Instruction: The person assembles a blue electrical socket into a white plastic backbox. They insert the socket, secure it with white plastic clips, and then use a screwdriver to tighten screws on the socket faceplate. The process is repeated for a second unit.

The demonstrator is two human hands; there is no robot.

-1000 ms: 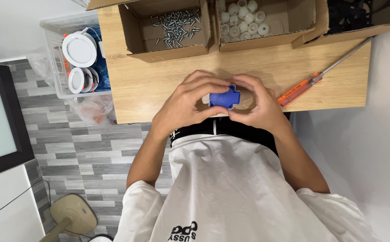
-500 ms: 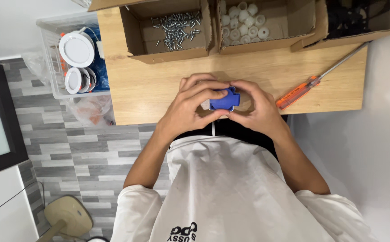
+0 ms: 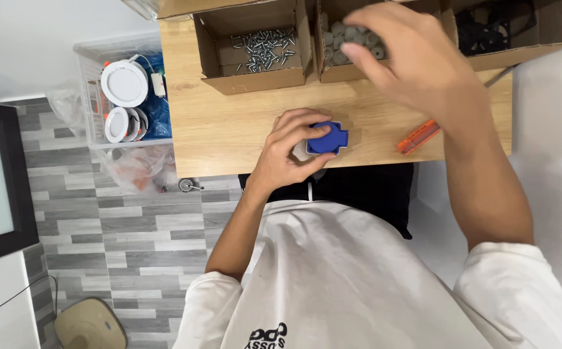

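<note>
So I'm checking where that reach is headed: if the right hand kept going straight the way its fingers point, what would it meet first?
Probably the grey round parts in the middle cardboard box; the right hand is already above them, though its height is unclear.

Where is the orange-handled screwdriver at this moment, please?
In the head view the orange-handled screwdriver lies on the wooden table near its right front edge, right of the blue part in the left hand, partly hidden under the right forearm.
</note>
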